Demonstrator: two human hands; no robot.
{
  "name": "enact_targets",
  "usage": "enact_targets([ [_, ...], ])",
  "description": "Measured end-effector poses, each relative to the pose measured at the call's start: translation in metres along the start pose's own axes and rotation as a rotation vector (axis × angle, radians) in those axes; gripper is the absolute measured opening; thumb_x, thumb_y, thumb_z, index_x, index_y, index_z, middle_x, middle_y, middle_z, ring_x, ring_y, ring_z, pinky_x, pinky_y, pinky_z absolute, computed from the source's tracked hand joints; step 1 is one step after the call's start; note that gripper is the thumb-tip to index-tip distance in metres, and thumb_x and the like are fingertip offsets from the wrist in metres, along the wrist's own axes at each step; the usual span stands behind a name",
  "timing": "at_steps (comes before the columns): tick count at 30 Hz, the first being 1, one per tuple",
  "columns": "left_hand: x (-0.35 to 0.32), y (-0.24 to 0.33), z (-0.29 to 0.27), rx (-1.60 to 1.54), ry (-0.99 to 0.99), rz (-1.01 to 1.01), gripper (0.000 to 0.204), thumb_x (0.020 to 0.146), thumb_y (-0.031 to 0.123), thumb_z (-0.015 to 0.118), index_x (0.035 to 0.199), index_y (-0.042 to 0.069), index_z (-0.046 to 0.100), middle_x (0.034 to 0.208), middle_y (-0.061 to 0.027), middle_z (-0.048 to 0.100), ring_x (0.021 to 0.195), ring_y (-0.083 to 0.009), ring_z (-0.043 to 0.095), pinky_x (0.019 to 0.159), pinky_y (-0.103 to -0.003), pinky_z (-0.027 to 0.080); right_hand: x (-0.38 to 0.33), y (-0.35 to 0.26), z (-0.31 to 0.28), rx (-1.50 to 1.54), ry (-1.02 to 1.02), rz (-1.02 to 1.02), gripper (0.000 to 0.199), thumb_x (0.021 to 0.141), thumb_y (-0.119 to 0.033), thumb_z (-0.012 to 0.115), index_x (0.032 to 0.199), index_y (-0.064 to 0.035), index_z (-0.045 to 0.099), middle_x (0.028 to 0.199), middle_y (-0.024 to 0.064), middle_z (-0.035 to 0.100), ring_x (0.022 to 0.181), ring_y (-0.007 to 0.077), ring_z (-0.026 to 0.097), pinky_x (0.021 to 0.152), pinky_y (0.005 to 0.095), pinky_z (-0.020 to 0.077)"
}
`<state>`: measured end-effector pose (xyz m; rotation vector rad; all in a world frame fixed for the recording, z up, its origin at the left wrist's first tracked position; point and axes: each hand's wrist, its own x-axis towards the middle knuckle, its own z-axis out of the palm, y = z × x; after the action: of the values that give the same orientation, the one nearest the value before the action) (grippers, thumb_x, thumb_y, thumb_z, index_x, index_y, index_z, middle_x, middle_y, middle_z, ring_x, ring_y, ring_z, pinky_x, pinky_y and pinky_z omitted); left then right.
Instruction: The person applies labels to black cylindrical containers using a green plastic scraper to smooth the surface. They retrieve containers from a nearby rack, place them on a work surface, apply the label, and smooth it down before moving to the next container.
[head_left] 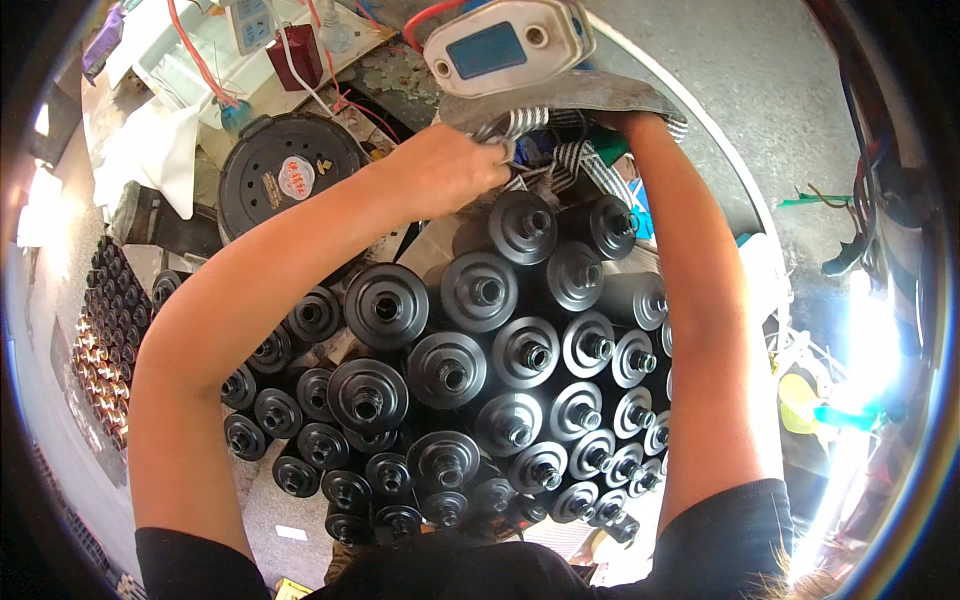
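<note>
Black sleeves (195,565) sit closest, at 7 and 5 o'clock, with both bare arms running up to 12 and 1. Left hand (448,172), just off 12: fingers (497,153) curled nearly closed, apparently on a black-and-white striped strap (528,122) edging a grey cloth (570,92). Right hand (636,122), toward 1 o'clock: goes under the cloth, only the wrist end shows, so cannot tell how far its fingers are open or whether they hold anything. Cloth lies at 12, just beyond the topmost black canisters (447,352), which fill the middle down to 6, threaded necks toward the camera.

Risks, as judged: the left wrist is near the upper canisters, so a hard tug toward 6 could knock one out of line, and round sides would let it roll into its neighbours. A loose strap end might catch on a threaded neck. Lifting the cloth sharply could bump the white box with a blue panel (515,50) at 12, which overlaps it in view. If the right hand has poor purchase, the cloth may slip. Elbow swing toward 10 could hit the round black lid (245,190).
</note>
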<state>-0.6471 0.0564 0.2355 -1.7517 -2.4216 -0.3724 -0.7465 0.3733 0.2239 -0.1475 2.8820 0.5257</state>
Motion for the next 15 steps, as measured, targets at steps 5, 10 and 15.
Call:
enact_targets([
  [5,0.003,0.004,0.010,0.153,-0.237,-0.100,0.018,0.072,0.011,0.062,0.089,0.008,0.066,0.099,-0.0123,0.062,0.074,-0.0285,0.066,0.063,-0.040,0.054,-0.009,0.000,-0.007,-0.051,-0.069,-0.108,0.041,0.091,-0.031,0.050,0.129,-0.0159,0.054,0.134,0.0139,0.051,0.122,0.0289,0.049,0.102,0.0393,0.0392],
  [10,-0.006,0.012,0.010,0.092,-0.112,-0.154,0.009,0.074,0.012,0.059,0.076,0.006,0.066,0.094,-0.0128,0.062,0.070,-0.0305,0.066,0.061,-0.041,0.054,-0.071,-0.040,-0.070,0.262,-0.014,-0.214,0.035,0.086,-0.023,0.054,0.119,-0.0112,0.061,0.122,0.0164,0.059,0.111,0.0318,0.057,0.094,0.0425,0.0453],
  [15,-0.017,0.019,0.004,-0.067,-0.010,-0.200,0.012,0.075,0.010,0.057,0.082,0.007,0.066,0.091,-0.0125,0.059,0.067,-0.0318,0.065,0.060,-0.041,0.054,-0.088,-0.082,-0.061,0.206,-0.087,-0.312,0.027,0.080,-0.029,0.061,0.099,-0.0118,0.070,0.103,0.0161,0.066,0.096,0.0347,0.062,0.081,0.0439,0.0501],
])
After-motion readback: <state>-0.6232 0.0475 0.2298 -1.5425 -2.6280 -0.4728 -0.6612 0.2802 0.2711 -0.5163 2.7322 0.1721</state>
